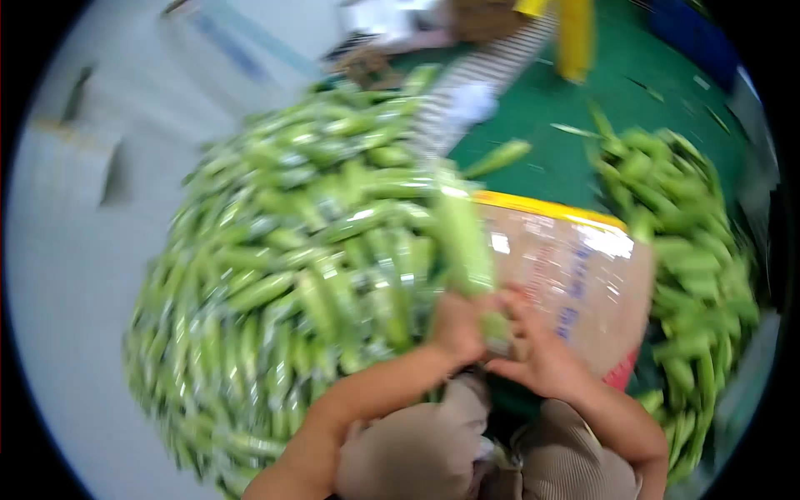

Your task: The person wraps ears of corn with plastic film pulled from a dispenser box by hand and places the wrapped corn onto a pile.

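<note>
I'm holding the green corn ear (pixel 462 242) by its lower end in my left hand (pixel 458 329), grip closed round it, the ear leaning over the gap between the shiny wrapped pile (pixel 267 292) and the printed cardboard (pixel 558 283). My right hand (pixel 540 350) is hovering at the base, thumb and fingers apart, contact too blurred to tell; loose corn (pixel 687 275) is lying beyond the cardboard, right.

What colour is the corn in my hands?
The corn is light green, in the head view.
</note>
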A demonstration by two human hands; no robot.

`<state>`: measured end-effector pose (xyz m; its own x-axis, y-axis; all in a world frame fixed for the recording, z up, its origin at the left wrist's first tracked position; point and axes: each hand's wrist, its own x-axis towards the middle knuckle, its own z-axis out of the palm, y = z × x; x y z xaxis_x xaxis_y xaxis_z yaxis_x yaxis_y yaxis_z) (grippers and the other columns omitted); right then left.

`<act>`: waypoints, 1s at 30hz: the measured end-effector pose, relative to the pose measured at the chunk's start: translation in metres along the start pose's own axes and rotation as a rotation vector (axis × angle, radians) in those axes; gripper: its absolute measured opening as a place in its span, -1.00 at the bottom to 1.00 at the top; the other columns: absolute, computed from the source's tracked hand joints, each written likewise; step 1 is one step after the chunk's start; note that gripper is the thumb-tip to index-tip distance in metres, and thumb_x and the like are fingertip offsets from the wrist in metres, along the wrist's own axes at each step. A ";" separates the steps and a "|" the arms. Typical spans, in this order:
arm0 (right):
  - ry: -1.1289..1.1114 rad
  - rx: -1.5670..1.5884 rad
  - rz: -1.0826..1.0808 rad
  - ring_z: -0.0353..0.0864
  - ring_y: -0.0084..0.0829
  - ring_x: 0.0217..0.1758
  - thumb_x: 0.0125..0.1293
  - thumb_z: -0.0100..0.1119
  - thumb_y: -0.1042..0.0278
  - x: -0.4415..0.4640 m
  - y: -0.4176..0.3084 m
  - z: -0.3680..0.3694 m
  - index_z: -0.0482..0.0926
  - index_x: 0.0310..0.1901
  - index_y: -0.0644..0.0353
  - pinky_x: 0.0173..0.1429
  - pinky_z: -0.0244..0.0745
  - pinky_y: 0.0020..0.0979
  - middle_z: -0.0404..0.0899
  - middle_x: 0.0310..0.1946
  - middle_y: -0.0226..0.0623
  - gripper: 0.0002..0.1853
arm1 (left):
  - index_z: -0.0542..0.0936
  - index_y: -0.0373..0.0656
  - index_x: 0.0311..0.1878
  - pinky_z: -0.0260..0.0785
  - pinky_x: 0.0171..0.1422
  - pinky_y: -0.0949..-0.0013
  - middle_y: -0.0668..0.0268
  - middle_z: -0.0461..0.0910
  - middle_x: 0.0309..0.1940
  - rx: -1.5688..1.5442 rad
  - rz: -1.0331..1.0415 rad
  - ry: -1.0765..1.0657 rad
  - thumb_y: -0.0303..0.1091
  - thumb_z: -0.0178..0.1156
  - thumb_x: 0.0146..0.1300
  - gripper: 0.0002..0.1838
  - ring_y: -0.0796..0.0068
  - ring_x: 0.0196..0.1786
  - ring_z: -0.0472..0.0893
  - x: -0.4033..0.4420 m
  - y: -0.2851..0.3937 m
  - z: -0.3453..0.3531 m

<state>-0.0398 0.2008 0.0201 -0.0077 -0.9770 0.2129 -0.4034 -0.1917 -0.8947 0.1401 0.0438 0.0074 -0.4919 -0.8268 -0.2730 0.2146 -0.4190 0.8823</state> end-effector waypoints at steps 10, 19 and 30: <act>0.808 -0.702 0.791 0.62 -0.10 0.16 0.23 0.37 0.51 -0.256 0.176 -0.120 0.56 0.20 0.18 0.23 0.55 -0.11 0.57 0.13 -0.13 -0.53 | 0.57 -0.31 0.15 0.41 0.46 0.14 0.14 0.67 0.12 0.798 0.605 0.385 -0.39 0.12 0.50 -0.73 0.22 0.17 0.62 0.136 0.128 -0.103; 0.226 -1.235 0.664 0.55 0.09 0.39 0.14 0.25 0.56 -0.340 0.245 -0.186 0.72 0.25 0.00 0.50 0.40 0.08 0.63 0.29 -0.08 -0.42 | 0.66 0.15 0.35 0.08 0.62 -0.35 0.28 0.49 0.51 1.688 0.782 -0.639 0.14 0.24 0.33 -0.43 0.14 0.58 0.36 0.022 -0.125 0.002; 1.077 -0.634 -0.028 0.55 -0.20 0.35 0.14 0.58 0.38 -0.146 0.051 -0.207 0.56 0.22 0.24 0.51 0.38 -0.13 0.61 0.23 -0.15 -0.40 | 0.64 0.28 0.39 -0.04 0.63 -0.46 0.36 0.45 0.54 1.734 0.736 -0.486 0.08 0.31 0.34 -0.45 0.11 0.61 0.32 0.009 -0.109 0.017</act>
<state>-0.2488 0.3530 0.0249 -0.6157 -0.3433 0.7093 -0.7824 0.1593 -0.6020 0.0983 0.0887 -0.0851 -0.9283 -0.3546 0.1116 -0.3285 0.9230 0.2006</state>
